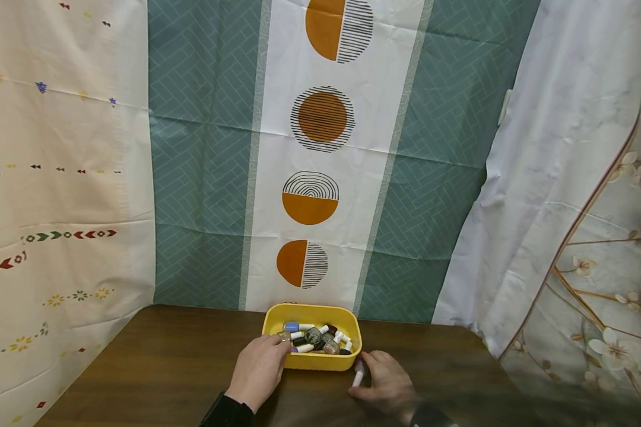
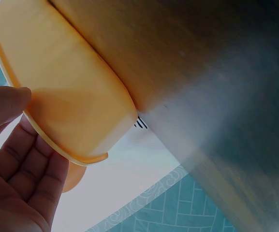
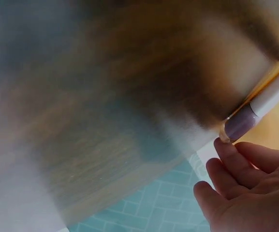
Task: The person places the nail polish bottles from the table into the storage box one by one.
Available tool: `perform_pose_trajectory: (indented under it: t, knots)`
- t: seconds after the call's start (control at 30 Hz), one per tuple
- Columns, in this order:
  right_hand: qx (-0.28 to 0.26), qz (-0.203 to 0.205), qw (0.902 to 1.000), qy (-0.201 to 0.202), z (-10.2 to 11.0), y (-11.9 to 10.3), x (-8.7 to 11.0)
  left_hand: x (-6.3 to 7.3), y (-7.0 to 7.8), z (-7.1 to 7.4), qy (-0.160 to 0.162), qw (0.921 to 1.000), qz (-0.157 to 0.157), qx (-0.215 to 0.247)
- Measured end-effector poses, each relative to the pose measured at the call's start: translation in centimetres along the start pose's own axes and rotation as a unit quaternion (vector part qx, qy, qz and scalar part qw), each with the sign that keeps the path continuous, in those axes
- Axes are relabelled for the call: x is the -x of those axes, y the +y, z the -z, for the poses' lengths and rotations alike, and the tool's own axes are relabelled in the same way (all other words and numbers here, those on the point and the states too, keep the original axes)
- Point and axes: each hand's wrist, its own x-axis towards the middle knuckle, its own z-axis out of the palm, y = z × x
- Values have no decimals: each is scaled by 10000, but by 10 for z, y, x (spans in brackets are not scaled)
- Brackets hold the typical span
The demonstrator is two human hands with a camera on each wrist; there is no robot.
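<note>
A yellow plastic bin stands on the brown table, filled with several nail polish bottles, most with white caps. My left hand holds the bin's near left edge; the left wrist view has its thumb on one side of the rim and the fingers on the other. By the bin's near right corner, my right hand pinches one purple nail polish bottle with a white cap. Its thumb is at the cap end and a fingertip at the bottle's base.
The brown wooden table extends to both sides of the bin. A teal and white curtain with orange circles hangs right behind it. Patterned cloths hang at the left and right.
</note>
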Motion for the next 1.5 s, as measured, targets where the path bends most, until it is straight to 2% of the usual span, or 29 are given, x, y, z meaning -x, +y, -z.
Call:
perform_pose_trajectory:
  t: [0.57, 0.93, 1.17, 1.5]
  knots:
    - [253, -379, 9989, -47, 5, 1, 12, 0, -2, 0, 58, 10000, -13, 37]
    - [158, -472, 9985, 242, 28, -10, 26, -1, -2, 1, 6, 10000, 28, 56]
    - [183, -749, 9970, 100, 40, -16, 26, 0, -2, 1, -17, 10000, 18, 35]
    - [140, -741, 9971, 111, 53, -25, 28, 1, -1, 1, -18, 10000, 50, 32]
